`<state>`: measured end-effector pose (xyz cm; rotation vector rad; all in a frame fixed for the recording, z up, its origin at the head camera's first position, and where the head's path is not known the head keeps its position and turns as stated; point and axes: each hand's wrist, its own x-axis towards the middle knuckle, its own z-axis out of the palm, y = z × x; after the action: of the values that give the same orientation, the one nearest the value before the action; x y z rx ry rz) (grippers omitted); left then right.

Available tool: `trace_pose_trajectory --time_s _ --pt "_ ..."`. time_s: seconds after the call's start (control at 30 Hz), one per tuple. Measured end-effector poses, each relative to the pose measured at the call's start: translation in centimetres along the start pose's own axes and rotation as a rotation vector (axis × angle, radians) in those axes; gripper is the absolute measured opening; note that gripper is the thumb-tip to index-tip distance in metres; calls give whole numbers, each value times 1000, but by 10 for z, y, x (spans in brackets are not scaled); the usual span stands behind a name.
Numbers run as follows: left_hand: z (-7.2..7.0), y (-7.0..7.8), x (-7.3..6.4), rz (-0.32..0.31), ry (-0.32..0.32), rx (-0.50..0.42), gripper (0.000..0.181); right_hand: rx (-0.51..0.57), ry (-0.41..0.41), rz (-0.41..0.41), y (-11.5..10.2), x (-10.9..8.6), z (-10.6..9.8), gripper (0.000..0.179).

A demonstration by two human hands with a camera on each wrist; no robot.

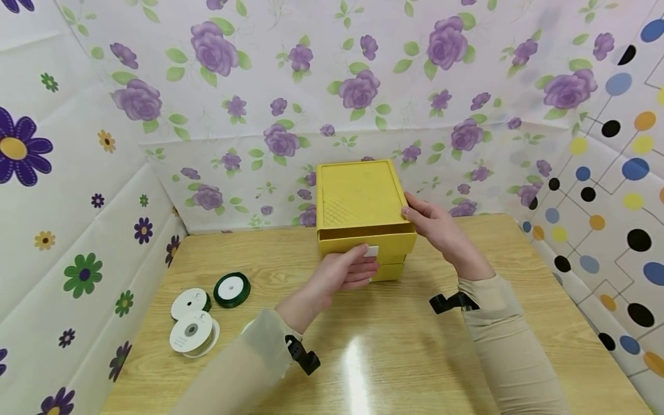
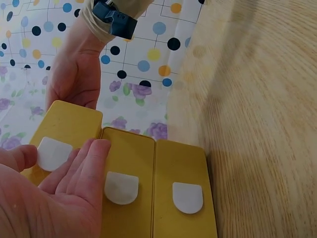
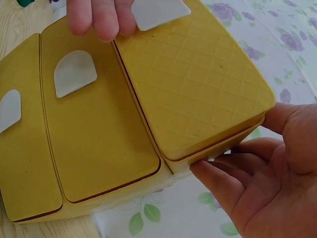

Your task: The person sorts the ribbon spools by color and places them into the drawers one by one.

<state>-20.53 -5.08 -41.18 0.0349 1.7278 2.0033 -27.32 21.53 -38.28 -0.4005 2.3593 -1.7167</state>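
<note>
A yellow three-drawer box stands on the table near the back wall. Its top drawer is pulled out a little, leaving a dark gap under the lid. My left hand pinches that drawer's white tab, thumb on one side and fingers on the other. Below it, the middle drawer and bottom drawer are in, each with its own white tab. At the box's right edge my right hand grips the casing by its upper front corner. What the drawers contain is hidden.
On the left of the table lie a dark green ribbon spool and two white-faced spools, one overlapping the other. A pale rim shows behind my left forearm. Patterned cloth walls enclose the table's back and sides.
</note>
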Motion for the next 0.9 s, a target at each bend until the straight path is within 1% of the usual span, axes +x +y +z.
trace_pose_trajectory --time_s 0.13,0.27,0.43,0.6,0.8,0.9 --pt "1 -2 -2 5 -9 11 64 26 5 11 -3 0 1 70" --pt "1 -4 -2 12 -9 9 64 43 28 22 -6 1 5 68" --pt "1 -5 -3 18 6 -9 62 33 66 30 -10 0 12 69" --pt "3 -8 -6 22 8 0 63 21 88 16 -12 -2 13 67" --pt "6 -14 -13 32 12 24 66 26 71 -5 -10 -3 12 67" --pt "8 -18 -17 19 -6 17 66 31 62 -8 -10 -3 11 68"
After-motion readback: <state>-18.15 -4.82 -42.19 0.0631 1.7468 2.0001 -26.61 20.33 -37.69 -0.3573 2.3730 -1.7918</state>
